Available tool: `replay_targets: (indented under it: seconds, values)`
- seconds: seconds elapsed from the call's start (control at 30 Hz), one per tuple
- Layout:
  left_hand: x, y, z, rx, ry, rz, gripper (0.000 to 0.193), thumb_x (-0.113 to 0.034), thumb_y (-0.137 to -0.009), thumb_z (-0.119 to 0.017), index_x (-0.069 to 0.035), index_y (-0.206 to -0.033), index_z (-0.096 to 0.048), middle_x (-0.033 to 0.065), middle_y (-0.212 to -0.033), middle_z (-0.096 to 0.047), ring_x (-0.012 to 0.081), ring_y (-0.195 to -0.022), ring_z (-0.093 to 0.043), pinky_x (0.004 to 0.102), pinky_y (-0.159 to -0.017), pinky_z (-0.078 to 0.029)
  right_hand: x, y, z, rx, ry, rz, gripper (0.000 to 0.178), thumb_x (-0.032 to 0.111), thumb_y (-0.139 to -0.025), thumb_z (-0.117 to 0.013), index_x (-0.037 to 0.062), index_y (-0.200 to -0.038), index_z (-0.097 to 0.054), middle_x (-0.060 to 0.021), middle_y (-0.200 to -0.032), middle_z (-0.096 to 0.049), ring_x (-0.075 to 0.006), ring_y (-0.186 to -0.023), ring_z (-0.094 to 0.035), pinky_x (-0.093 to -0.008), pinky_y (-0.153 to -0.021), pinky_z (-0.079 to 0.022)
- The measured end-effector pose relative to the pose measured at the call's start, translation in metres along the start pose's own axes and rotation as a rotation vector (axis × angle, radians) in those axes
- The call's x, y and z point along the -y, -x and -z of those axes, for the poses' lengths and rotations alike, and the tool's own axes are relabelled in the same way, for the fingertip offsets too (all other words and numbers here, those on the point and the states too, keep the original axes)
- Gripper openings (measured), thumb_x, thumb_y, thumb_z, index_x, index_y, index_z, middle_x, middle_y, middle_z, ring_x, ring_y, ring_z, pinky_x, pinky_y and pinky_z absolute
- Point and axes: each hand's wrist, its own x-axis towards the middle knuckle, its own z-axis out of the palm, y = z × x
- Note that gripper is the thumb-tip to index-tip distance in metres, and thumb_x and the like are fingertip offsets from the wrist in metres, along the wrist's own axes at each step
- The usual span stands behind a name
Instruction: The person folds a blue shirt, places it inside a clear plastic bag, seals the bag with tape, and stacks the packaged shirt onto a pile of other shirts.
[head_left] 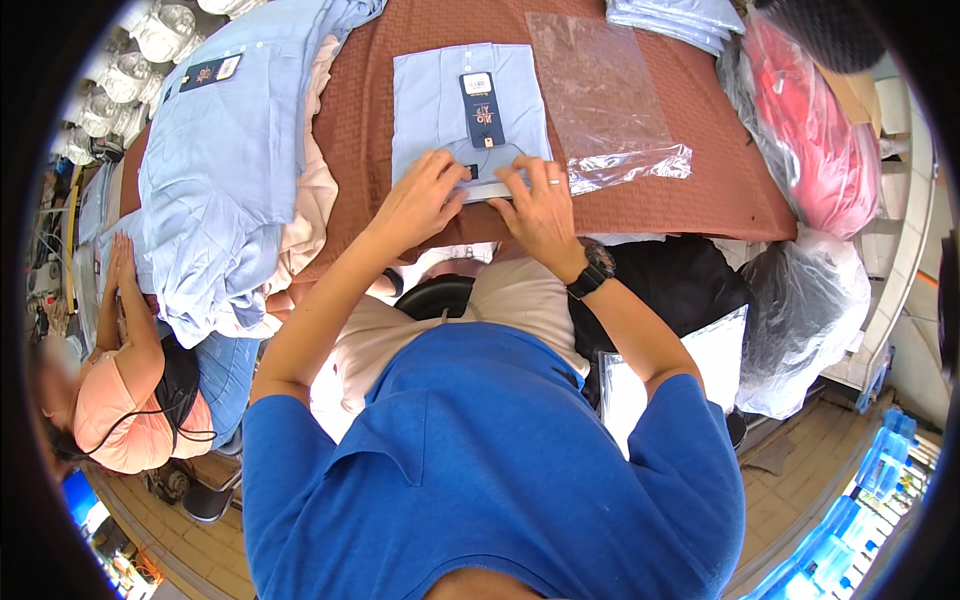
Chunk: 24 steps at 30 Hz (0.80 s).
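Observation:
A light-blue shirt (430,100), folded into a neat rectangle, lies on the brown cloth-covered table (350,140) with its collar toward me. A dark hang tag (482,115) with a white sticker rests on the shirt's front. At the collar's left side my left hand (428,195) is closed on the edge, fingers bent. My right hand (540,205), with a ring and a black watch at the wrist, pinches the collar's right side. Just right of the shirt, a clear plastic bag (605,95) is spread flat, apart from both hands.
Loose light-blue shirts (225,150) are heaped at the left over pale cloth. Folded blue shirts (675,20) stack at the far right, near a plastic-wrapped red bundle (805,120). A person in a peach top (125,415) sits at left. A filled plastic bag (805,310) stands at right.

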Motion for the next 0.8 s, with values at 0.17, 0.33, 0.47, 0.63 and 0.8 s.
replay_targets:
  seconds: [0.17, 0.33, 0.47, 0.63, 0.8]
  values:
    - [-0.005, 0.003, 0.026, -0.086, -0.104, 0.168, 0.043, -0.028, -0.085, -0.077, 0.0, -0.112, -0.058, 0.0169, -0.111, -0.054, 0.0346, -0.107, -0.054, 0.0437, -0.09, -0.045, -0.01, 0.001, 0.014, 0.096, -0.014, -0.007, 0.053, 0.016, -0.078, -0.078, 0.0086, -0.127, -0.061, -0.0103, -0.117, -0.058, -0.0303, -0.109, -0.053, -0.0453, -0.096, -0.042]
    - [0.04, 0.021, 0.017, -0.116, 0.176, 0.809, 0.047, -0.032, -0.091, -0.074, 0.004, -0.117, -0.058, 0.0244, -0.103, -0.068, 0.0348, -0.096, -0.067, 0.0415, -0.082, -0.051, -0.022, 0.005, 0.0, 0.18, -0.072, 0.02, 0.041, 0.013, -0.082, -0.074, 0.0081, -0.121, -0.065, -0.0083, -0.109, -0.059, -0.0291, -0.102, -0.055, -0.0424, -0.091, -0.045]
    - [0.047, 0.023, 0.014, -0.016, 0.173, 0.821, 0.052, -0.033, -0.089, -0.075, 0.005, -0.118, -0.056, 0.0253, -0.095, -0.071, 0.0392, -0.09, -0.07, 0.0441, -0.081, -0.053, -0.027, 0.009, -0.009, 0.148, -0.101, 0.053, 0.026, 0.011, -0.081, -0.072, 0.0055, -0.106, -0.069, -0.0073, -0.098, -0.057, -0.0268, -0.092, -0.055, -0.0392, -0.083, -0.046]
    - [0.056, 0.033, 0.015, -0.025, 0.302, 0.829, 0.059, -0.026, -0.084, -0.082, 0.003, -0.125, -0.051, 0.0177, -0.093, -0.071, 0.0253, -0.084, -0.069, 0.0352, -0.077, -0.054, -0.023, 0.018, -0.018, 0.075, -0.145, 0.007, 0.018, 0.008, -0.08, -0.072, 0.0057, -0.098, -0.071, -0.0065, -0.093, -0.057, -0.0258, -0.087, -0.056, -0.0387, -0.077, -0.046]
    - [0.025, 0.029, 0.023, -0.137, 0.258, 0.744, 0.069, -0.018, -0.076, -0.087, 0.001, -0.129, -0.047, 0.0201, -0.108, -0.066, 0.0316, -0.1, -0.066, 0.0395, -0.084, -0.054, -0.024, 0.014, -0.011, 0.115, -0.228, -0.051, 0.02, 0.007, -0.078, -0.075, 0.0077, -0.097, -0.071, -0.0064, -0.095, -0.057, -0.0282, -0.091, -0.055, -0.042, -0.079, -0.045]
